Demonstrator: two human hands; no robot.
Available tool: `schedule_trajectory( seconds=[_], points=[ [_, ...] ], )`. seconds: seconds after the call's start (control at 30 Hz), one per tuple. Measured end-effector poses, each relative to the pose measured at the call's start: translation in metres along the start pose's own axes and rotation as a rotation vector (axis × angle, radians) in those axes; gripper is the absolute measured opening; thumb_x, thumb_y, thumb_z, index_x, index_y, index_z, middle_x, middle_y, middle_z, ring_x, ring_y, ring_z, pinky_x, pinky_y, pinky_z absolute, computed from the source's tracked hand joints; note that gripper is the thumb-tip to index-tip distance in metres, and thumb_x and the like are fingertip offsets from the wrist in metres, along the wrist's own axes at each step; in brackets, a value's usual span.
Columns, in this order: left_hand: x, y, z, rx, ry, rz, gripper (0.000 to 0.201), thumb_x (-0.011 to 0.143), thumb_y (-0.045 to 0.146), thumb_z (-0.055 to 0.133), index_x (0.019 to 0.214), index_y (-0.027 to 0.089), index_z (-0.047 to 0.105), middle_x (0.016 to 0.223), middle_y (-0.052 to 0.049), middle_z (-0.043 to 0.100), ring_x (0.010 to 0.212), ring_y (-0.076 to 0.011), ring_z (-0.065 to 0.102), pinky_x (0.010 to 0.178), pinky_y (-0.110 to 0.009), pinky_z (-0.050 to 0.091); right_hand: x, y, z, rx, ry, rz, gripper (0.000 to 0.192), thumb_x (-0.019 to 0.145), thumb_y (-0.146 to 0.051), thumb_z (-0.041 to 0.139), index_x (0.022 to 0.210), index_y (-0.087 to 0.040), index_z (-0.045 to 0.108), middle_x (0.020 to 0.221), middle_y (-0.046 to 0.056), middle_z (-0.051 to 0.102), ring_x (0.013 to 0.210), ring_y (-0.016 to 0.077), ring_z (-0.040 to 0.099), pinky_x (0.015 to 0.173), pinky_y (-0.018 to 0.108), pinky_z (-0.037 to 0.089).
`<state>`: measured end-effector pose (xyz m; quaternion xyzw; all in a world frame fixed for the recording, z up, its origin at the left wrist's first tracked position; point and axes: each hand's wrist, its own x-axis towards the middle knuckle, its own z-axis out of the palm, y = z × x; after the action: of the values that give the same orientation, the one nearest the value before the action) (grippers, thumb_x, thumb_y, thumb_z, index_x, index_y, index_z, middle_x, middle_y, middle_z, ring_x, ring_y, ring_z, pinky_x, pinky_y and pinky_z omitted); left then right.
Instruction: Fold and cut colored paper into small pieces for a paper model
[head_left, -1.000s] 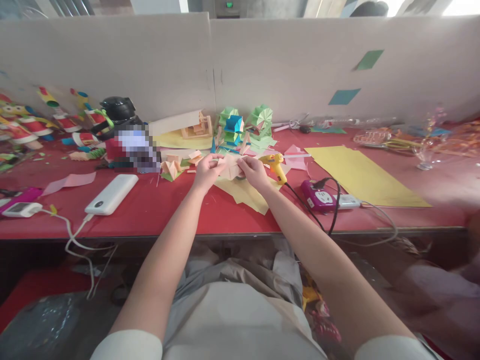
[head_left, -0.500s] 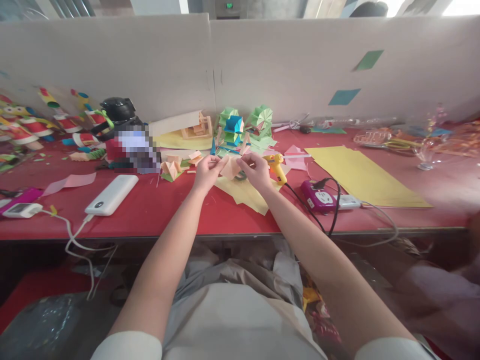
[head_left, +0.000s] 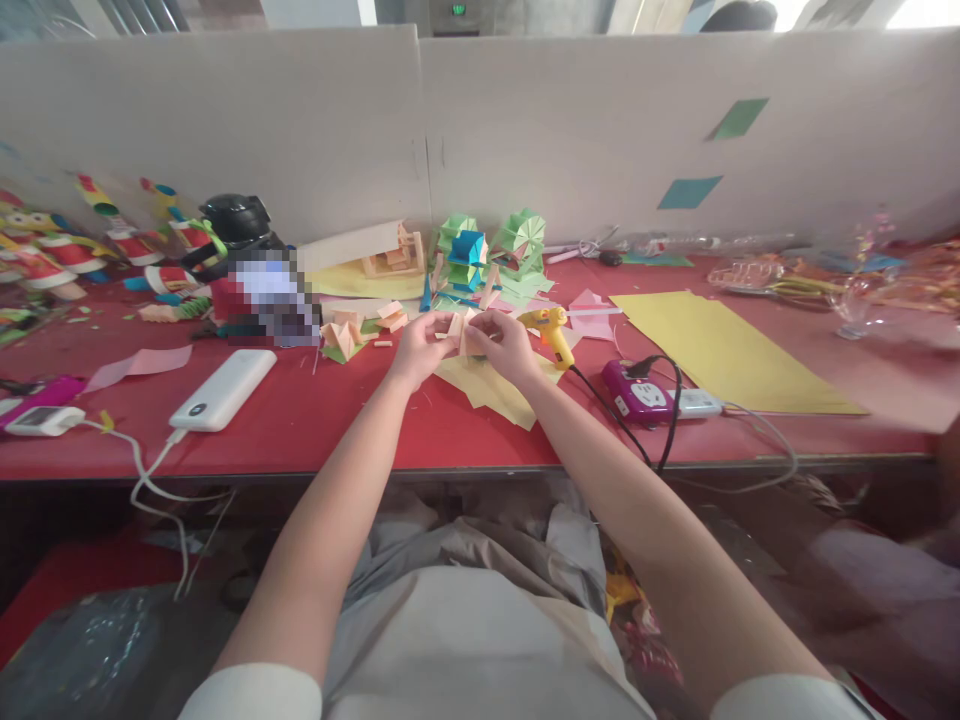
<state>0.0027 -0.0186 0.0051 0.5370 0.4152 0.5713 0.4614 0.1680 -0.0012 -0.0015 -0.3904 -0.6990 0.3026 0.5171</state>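
A small piece of peach folded paper [head_left: 466, 335] is pinched between my two hands above the red table. My left hand [head_left: 421, 350] is closed on its left side, thumb and fingers together. On the other side my right hand [head_left: 501, 345] grips the paper with thumb and forefinger. Beneath them lie pale yellow paper sheets [head_left: 502, 390]. Behind stand green and blue folded-paper trees [head_left: 469, 258]. Close by on the right rests a yellow hot glue gun [head_left: 556, 338]. Peach folded-paper pieces [head_left: 345, 332] lie to the left.
A white power bank [head_left: 223, 390] with a cable lies front left. At the right are a purple power strip [head_left: 637, 392] and a large yellow sheet [head_left: 735, 350]. A black-lidded bottle [head_left: 236, 225] stands back left. A grey partition [head_left: 300, 130] closes off the back.
The peach paper has been turned and folded into a narrower, more upright shape. My hands have drawn slightly closer together around it.
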Motion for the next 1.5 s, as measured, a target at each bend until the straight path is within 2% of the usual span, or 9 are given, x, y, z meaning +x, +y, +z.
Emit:
schedule_trajectory(
  seconds=[0.23, 0.37, 0.57, 0.9, 1.2, 1.5],
  points=[
    [-0.003, 0.004, 0.003, -0.045, -0.016, -0.052, 0.027, 0.066, 0.017, 0.078, 0.090, 0.018, 0.066, 0.095, -0.006, 0.072, 0.088, -0.0199, 0.069, 0.080, -0.039, 0.062, -0.001, -0.001, 0.000, 0.026, -0.022, -0.009, 0.021, 0.085, -0.040, 0.065, 0.083, -0.020, 0.064, 0.083, 0.005, 0.069, 0.076, 0.0171, 0.061, 0.068, 0.031, 0.045],
    [-0.003, 0.006, 0.002, -0.073, -0.016, -0.103, 0.020, 0.071, 0.023, 0.078, 0.086, 0.018, 0.066, 0.085, -0.004, 0.069, 0.081, -0.0176, 0.067, 0.078, -0.038, 0.062, -0.001, -0.003, 0.000, 0.036, -0.027, 0.007, 0.024, 0.085, -0.044, 0.065, 0.081, -0.020, 0.063, 0.082, 0.005, 0.068, 0.075, 0.0168, 0.060, 0.065, 0.030, 0.044],
    [-0.001, 0.005, 0.001, -0.057, 0.000, -0.123, 0.028, 0.070, 0.036, 0.084, 0.082, 0.017, 0.068, 0.071, 0.000, 0.061, 0.071, -0.0140, 0.061, 0.076, -0.036, 0.063, -0.001, 0.000, 0.001, 0.024, -0.008, -0.043, 0.024, 0.087, -0.041, 0.065, 0.079, -0.019, 0.063, 0.078, 0.004, 0.065, 0.072, 0.0158, 0.057, 0.065, 0.030, 0.042],
    [-0.002, 0.004, -0.001, -0.032, -0.014, -0.068, 0.043, 0.058, 0.051, 0.088, 0.079, 0.017, 0.073, 0.074, 0.000, 0.061, 0.080, -0.0157, 0.061, 0.078, -0.034, 0.061, 0.002, 0.005, -0.001, -0.041, 0.006, -0.156, 0.028, 0.088, -0.046, 0.068, 0.076, -0.020, 0.068, 0.077, 0.002, 0.060, 0.073, 0.0156, 0.050, 0.068, 0.031, 0.041],
    [-0.002, 0.007, -0.002, -0.036, -0.001, -0.117, 0.039, 0.057, 0.048, 0.089, 0.077, 0.018, 0.075, 0.069, 0.001, 0.057, 0.073, -0.0145, 0.058, 0.076, -0.033, 0.061, 0.002, 0.009, -0.001, -0.030, 0.002, -0.146, 0.022, 0.086, -0.041, 0.070, 0.079, -0.021, 0.073, 0.078, 0.002, 0.058, 0.069, 0.0141, 0.047, 0.068, 0.032, 0.041],
    [-0.002, 0.007, -0.002, -0.046, 0.005, -0.147, 0.038, 0.056, 0.046, 0.089, 0.079, 0.018, 0.076, 0.072, 0.000, 0.063, 0.076, -0.0172, 0.064, 0.077, -0.035, 0.061, 0.002, 0.008, 0.000, -0.048, 0.016, -0.129, 0.019, 0.085, -0.036, 0.070, 0.076, -0.020, 0.070, 0.077, 0.002, 0.059, 0.069, 0.0143, 0.049, 0.066, 0.031, 0.041]
  ],
)
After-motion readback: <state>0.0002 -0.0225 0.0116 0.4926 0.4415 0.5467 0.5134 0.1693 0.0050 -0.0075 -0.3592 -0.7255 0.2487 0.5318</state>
